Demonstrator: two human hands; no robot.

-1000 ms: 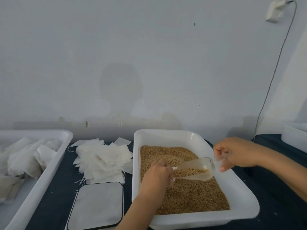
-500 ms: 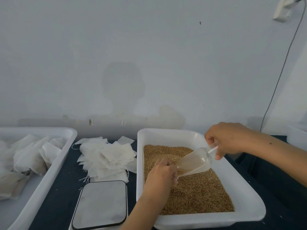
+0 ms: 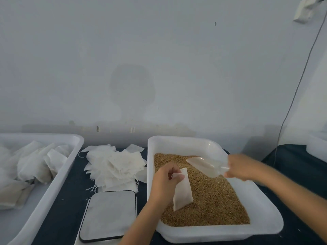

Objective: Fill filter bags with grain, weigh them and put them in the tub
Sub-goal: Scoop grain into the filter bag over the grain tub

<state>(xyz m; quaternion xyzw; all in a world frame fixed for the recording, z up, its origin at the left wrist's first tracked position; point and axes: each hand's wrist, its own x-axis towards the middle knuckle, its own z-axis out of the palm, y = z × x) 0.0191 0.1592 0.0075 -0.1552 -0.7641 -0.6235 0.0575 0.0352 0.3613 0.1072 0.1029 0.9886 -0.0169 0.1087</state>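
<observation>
A filter bag (image 3: 182, 189) is pinched at its top by the left hand (image 3: 165, 183) and hangs over the grain (image 3: 212, 195) in the white tray (image 3: 177, 140), probably so spilled kernels drop back in. A clear scoop (image 3: 206, 166) is gripped by its handle in the right hand (image 3: 242, 167), mouth pointed away from the bag and apparently empty, so filling looks done. The scale (image 3: 108, 214) sits just left for weighing; the tub (image 3: 70, 138) of filled bags (image 3: 31, 163) lies far left, with empty bags (image 3: 115, 163) piled between.
</observation>
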